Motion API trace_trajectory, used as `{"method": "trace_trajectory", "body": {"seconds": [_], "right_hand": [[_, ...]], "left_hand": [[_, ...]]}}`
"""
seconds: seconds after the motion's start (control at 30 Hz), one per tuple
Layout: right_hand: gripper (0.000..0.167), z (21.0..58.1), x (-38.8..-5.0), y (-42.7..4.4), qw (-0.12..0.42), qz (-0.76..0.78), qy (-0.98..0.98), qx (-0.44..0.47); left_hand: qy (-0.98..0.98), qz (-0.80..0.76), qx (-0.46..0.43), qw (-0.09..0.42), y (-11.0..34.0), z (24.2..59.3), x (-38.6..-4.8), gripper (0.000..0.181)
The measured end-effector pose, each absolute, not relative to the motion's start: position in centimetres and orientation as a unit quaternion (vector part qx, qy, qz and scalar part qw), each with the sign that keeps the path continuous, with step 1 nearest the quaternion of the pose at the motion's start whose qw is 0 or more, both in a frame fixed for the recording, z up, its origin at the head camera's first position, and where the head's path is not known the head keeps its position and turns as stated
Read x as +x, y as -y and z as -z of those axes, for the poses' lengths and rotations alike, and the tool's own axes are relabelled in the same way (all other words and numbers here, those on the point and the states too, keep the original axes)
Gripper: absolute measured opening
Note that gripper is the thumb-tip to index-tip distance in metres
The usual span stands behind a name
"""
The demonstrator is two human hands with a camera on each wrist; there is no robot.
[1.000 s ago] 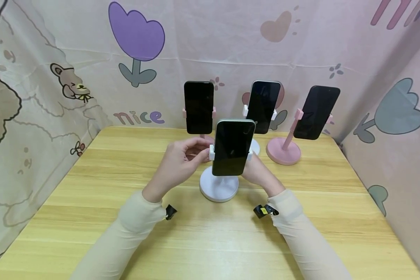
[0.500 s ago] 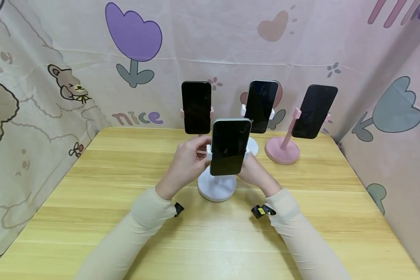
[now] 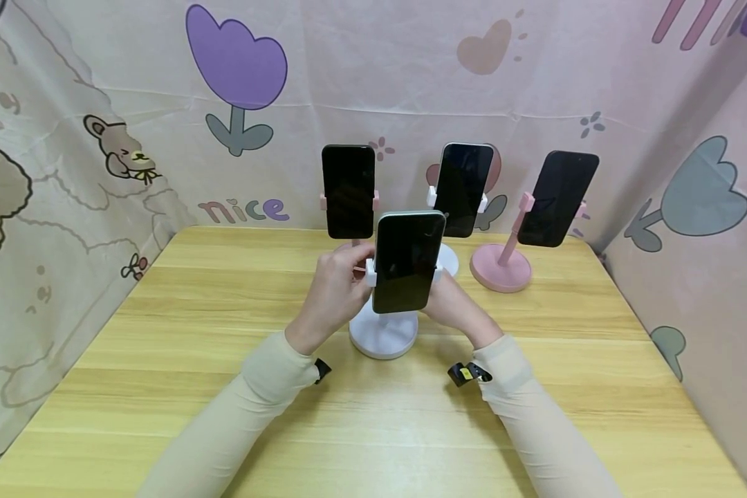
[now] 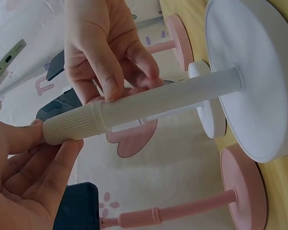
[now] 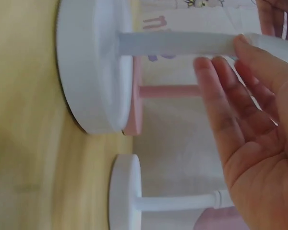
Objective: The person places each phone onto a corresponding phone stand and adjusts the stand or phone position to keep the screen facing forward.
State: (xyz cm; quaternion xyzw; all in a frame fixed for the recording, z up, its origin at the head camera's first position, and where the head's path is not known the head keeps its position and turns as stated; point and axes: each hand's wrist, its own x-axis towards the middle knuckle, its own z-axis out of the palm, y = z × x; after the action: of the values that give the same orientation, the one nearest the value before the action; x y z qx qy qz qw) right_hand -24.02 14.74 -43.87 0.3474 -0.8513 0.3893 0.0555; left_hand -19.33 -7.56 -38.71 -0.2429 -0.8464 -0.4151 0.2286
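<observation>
A phone point(image 3: 409, 261) with a dark screen sits in the white clamp of a white phone stand point(image 3: 384, 335), whose round base rests on the table. My left hand point(image 3: 333, 287) is at the stand's left, partly behind the clamp. In the left wrist view, its thumb and fingers pinch the ribbed collar point(image 4: 74, 124) at the top of the pole point(image 4: 177, 96). From the right, my right hand point(image 3: 453, 303) reaches behind the phone, which hides its fingers in the head view. The right wrist view has its thumb on the pole below the collar, fingers curled around the far side.
Behind stand a black phone point(image 3: 348, 192) on a pink stand, another phone point(image 3: 465, 187) on a white stand, and a third phone point(image 3: 558, 199) on a pink stand point(image 3: 501, 268). A printed cloth point(image 3: 373, 76) hangs behind the wooden table point(image 3: 224, 277).
My left hand has moved right and closed in on the white stand's upper pole. My right hand stays at the pole. The head view has shifted slightly.
</observation>
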Motion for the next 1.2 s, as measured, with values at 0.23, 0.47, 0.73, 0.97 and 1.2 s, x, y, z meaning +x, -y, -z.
{"method": "trace_trajectory", "body": {"seconds": [0.23, 0.47, 0.73, 0.97, 1.2], "right_hand": [[0.017, 42.6, -24.3, -15.6, -0.022, -0.422, 0.848, 0.321], [0.026, 41.9, -24.4, -16.3, -0.073, -0.458, 0.833, 0.301], [0.019, 41.7, -24.5, -16.8, -0.097, -0.458, 0.833, 0.295], [0.026, 41.5, -24.3, -16.9, -0.1, -0.456, 0.829, 0.308], [0.02, 41.1, -24.1, -17.2, -0.107, -0.478, 0.814, 0.313]], "left_hand": [[0.845, 0.411, -0.25, 0.232, 8.3, 38.6, -19.1, 0.027], [0.85, 0.392, -0.257, 0.242, 9.3, 38.6, -18.8, 0.024], [0.853, 0.378, -0.256, 0.254, 11.0, 38.7, -18.4, 0.021], [0.848, 0.363, -0.26, 0.287, 12.6, 38.9, -18.5, 0.01], [0.855, 0.346, -0.246, 0.298, 14.3, 39.1, -18.5, 0.015]]}}
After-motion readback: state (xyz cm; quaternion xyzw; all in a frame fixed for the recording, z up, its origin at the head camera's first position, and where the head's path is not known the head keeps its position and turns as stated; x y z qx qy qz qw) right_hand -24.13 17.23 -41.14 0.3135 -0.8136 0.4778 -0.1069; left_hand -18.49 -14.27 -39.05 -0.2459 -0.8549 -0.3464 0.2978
